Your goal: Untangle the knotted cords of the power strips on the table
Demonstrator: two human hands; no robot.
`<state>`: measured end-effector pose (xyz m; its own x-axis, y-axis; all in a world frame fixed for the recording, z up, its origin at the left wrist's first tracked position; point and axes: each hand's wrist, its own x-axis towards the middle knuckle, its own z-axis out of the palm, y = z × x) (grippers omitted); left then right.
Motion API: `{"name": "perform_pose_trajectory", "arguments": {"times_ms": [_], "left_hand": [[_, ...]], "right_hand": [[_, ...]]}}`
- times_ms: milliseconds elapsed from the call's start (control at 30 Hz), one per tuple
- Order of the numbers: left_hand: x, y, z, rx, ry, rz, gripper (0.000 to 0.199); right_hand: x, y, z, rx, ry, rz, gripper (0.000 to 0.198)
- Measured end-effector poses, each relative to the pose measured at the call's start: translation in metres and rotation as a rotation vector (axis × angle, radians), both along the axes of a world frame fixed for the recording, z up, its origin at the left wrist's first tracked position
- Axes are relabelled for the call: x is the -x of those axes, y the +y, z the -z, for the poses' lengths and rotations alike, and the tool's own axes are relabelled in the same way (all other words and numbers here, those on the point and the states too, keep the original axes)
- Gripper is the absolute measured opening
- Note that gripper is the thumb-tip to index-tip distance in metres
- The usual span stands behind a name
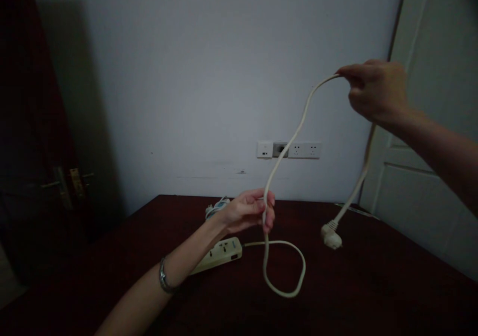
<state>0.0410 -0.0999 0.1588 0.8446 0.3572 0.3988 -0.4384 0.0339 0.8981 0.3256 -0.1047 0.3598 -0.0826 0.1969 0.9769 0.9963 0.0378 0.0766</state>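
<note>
Pinched in my raised right hand (pixel 377 89) is a white power cord (pixel 303 114), high at the right. Its plug (pixel 331 235) dangles below that hand, in front of the dark table. Lower down and nearer the middle, my left hand (pixel 252 209) is closed on the same cord, thumb against fingers. From there the cord drops into a loose loop and runs back to a white power strip (pixel 224 254). My left forearm hides part of the strip, which lies on the table.
Behind my left hand, a bundled cable (pixel 216 207) lies on the dark red table (pixel 358 286). Wall sockets (pixel 304 150) sit above the table's back edge. A dark door with a handle (pixel 61 186) stands at left, a pale door (pixel 429 186) at right.
</note>
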Motion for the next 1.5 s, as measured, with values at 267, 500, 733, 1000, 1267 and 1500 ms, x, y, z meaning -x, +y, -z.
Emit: {"name": "perform_pose_trajectory", "arguments": {"times_ms": [267,500,733,1000,1267,1500], "left_hand": [[-0.024,0.004,0.004,-0.206,0.156,-0.306,0.023],[0.001,0.021,-0.031,-0.116,-0.05,-0.37,0.04],[0.006,0.023,-0.139,-0.265,0.072,-0.437,0.028],[-0.001,0.009,-0.174,-0.205,-0.145,-0.556,0.018],[0.018,0.017,-0.19,-0.146,-0.368,-0.745,0.027],[0.057,0.051,-0.179,-0.069,-0.452,-0.804,0.028]], "right_hand": [[-0.004,-0.002,-0.001,-0.011,0.017,-0.013,0.035],[0.016,-0.018,-0.006,0.066,0.15,-0.247,0.034],[0.068,-0.028,-0.008,0.403,0.259,-0.7,0.026],[0.087,-0.027,0.02,0.686,0.537,-1.179,0.034],[0.096,-0.018,0.132,1.493,0.708,-1.64,0.023],[0.089,-0.015,0.187,1.435,0.957,-1.549,0.026]]}}
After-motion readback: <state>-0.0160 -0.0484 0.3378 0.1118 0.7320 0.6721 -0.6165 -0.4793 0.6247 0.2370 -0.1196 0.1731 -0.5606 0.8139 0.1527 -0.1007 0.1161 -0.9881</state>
